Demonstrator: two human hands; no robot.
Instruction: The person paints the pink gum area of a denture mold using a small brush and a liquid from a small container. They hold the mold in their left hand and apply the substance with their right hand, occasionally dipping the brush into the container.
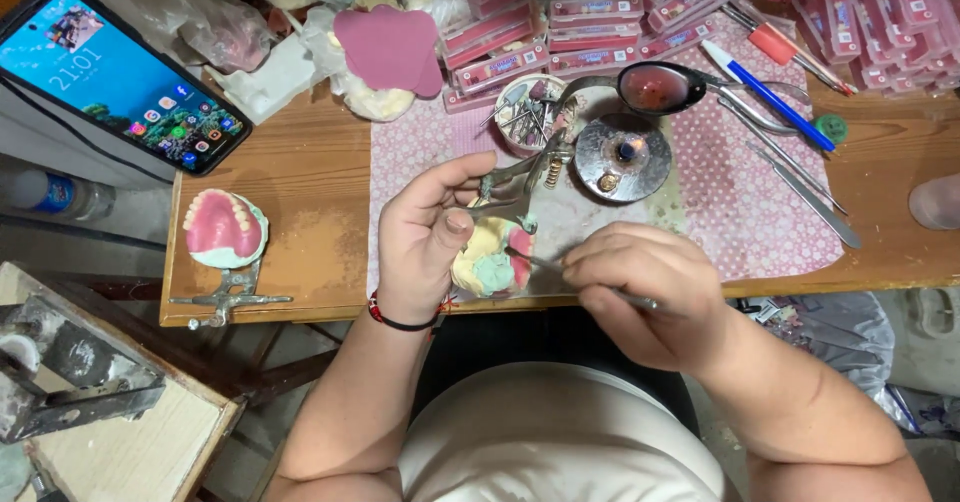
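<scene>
Wax carving in progress: the left hand [425, 237] is closed around the denture model on its metal articulator [492, 252] at the table's [300, 172] front edge, the right hand [640, 287] pinching a thin metal carving instrument [560, 267] against its wax, judged to need fine, steady strokes.

model: [490, 257] yellow-green plaster cast with pink wax, on a metal articulator, frame centre
tool: [560, 267] thin metal instrument, tip touching the model's pink wax, lying level

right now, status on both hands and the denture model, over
Left hand grips denture model on its metal articulator. Right hand holds thin metal tool, tip at the model. Nothing blocking.
</scene>
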